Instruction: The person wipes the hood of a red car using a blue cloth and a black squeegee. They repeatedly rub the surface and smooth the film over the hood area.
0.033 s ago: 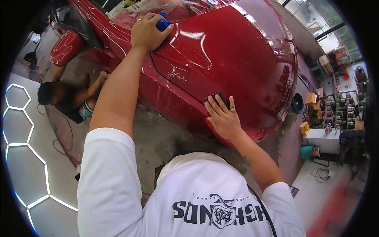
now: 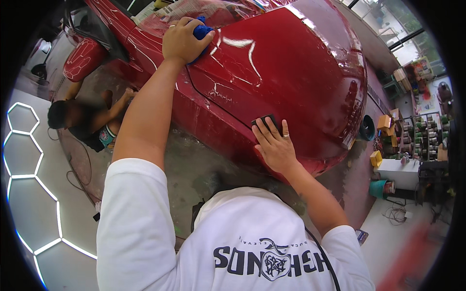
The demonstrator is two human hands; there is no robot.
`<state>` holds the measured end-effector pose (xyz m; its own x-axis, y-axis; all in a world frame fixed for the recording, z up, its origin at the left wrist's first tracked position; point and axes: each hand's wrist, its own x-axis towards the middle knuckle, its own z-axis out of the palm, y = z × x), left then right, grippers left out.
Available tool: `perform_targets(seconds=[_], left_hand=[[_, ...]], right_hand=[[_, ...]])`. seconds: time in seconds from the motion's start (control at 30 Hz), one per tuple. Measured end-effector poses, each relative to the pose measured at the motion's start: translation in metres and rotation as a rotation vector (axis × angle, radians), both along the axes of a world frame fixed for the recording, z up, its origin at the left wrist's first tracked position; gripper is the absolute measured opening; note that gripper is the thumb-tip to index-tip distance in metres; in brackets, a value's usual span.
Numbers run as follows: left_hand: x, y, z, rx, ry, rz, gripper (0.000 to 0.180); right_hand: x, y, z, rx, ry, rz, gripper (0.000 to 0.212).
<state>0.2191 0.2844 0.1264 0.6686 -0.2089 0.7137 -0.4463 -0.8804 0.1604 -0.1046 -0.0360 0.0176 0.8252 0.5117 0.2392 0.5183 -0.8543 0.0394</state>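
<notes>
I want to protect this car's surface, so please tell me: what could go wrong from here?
1. The right hand lies over a dark pad on the red hood; its ring might scratch the hood.
2. The pad is near the hood's seam and could catch that edge.
3. A co-worker is low down near the side mirror and might bump it on rising.

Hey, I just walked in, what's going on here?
A person in a white T-shirt is reaching over the hood of a red car. The left grip holds a crumpled blue cloth near the hood's rear corner; the right grip lies flat over a black pad by its near edge. Newspaper lies around the windshield area. To the left, another person crouches near the side mirror.
</notes>
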Motion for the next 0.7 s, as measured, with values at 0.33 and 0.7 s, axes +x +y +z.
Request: perform_targets(seconds=[0.33,0.7], left_hand=[[0.004,-0.001,-0.002,-0.056,-0.043,-0.048,0.043],[0.032,0.053,0.000,0.054,-0.137,-0.206,0.057]], right_hand=[[0.061,0.059,0.025,-0.034,-0.065,0.037,0.060],[0.037,0.041,0.016,-0.102,-0.011,0.009,0.062]])
